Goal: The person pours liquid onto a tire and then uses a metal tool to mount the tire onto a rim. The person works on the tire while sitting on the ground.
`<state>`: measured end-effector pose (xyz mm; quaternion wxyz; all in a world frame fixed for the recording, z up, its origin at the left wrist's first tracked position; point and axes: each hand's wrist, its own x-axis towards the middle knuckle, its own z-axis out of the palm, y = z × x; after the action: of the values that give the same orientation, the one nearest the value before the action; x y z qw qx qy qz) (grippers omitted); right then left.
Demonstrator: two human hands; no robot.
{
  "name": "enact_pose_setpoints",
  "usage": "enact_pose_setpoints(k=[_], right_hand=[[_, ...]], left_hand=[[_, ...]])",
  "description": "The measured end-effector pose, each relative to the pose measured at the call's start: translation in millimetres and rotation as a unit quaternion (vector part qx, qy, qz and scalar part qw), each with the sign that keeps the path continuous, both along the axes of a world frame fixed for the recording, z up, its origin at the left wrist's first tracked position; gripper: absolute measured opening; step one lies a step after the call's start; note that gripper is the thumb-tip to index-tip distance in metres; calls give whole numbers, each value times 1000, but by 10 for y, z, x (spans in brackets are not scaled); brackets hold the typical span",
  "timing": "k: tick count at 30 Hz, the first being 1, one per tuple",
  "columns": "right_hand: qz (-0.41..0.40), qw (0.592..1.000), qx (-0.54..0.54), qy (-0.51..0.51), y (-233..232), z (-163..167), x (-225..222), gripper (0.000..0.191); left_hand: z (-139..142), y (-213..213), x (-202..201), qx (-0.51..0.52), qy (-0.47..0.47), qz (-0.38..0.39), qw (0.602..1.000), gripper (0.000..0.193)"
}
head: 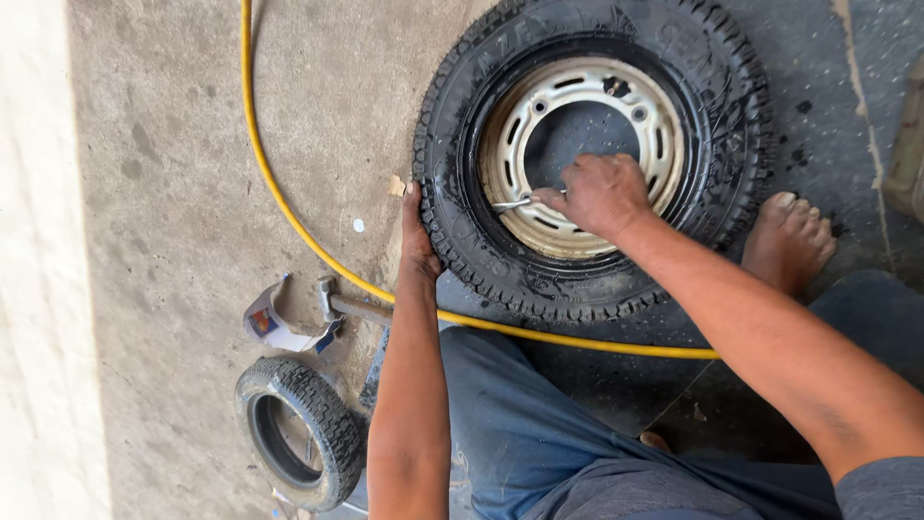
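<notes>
My left hand (pixel 417 243) lies flat, bracing the tyre (pixel 592 159), while my right hand (pixel 599 193) pinches a thin metal tool (pixel 512 203) against its rim (pixel 581 154).

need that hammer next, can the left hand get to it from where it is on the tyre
Probably yes. The left hand rests on the big tyre's tread, and the hammer lies on the bare floor just below it. Only the yellow hose runs between them, flat on the ground.

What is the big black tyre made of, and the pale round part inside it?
The tyre looks like black rubber: knobbly tread, wet shine. The wheel rim inside looks like painted metal, cream and worn, with cut slots and bolt holes.
</notes>
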<state>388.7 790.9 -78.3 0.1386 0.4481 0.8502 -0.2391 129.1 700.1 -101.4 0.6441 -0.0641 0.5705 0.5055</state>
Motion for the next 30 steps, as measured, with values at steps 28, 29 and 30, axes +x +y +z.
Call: enact_pose_setpoints(k=[28,29,30], right_hand=[[135,979,93,123,67,-220,-76,48],[122,985,74,102,41,-172,-89,49],[110,989,53,82,7,-117,-124,51]], left_hand=[[-177,-70,-156,-4,55,-30,998,72],[-167,-62,-161,1,69,-33,997,73],[-159,-55,-160,3,89,-30,996,73]])
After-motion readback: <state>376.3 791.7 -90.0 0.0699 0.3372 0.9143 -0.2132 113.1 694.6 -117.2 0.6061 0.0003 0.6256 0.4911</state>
